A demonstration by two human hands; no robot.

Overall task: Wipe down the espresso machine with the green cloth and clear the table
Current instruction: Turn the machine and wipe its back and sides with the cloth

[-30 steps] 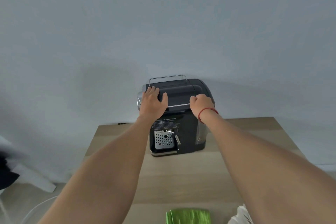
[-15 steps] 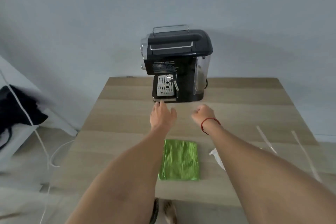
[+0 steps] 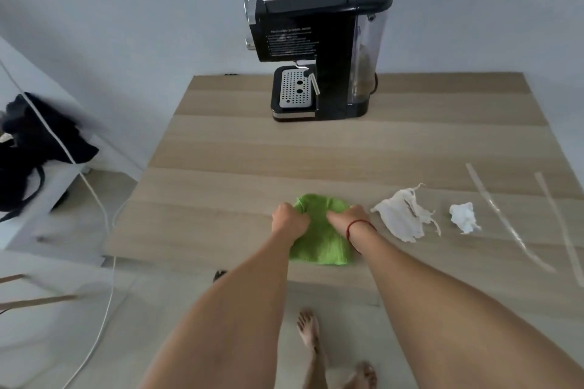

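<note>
Head view, looking forward and down. Half a second earlier both hands hung in the air at 12 o'clock of a flat, folded cloth, the left with straight fingers and the right loosely curled. A full second earlier they rested on top of the machine. Now both have come down onto the green cloth [image 3: 322, 243], whose far edge is bunched up. The left hand [image 3: 289, 221] is curled into a fist that grips the cloth's far left corner. The right hand [image 3: 346, 219], with a red string [image 3: 358, 226] round its wrist, has its fingers curled into the far right part of the same cloth. The cloth lies on the wooden surface [image 3: 347, 148] close to the near edge, its near half flat between the two forearms. The espresso machine [image 3: 316, 25] stands upright at 12 o'clock of the cloth, well apart from it, at the far edge against the wall. Its perforated drip tray faces the camera. At 3 o'clock of the cloth lies a torn white paper [image 3: 401, 218], just beside the right hand. Farther along at 3 o'clock are a crumpled white wad [image 3: 463, 216] and then two clear plastic strips [image 3: 502, 221]. On the floor at 9 o'clock run a white cable [image 3: 94, 199] and, beyond it, a black bag [image 3: 38, 136].
</note>
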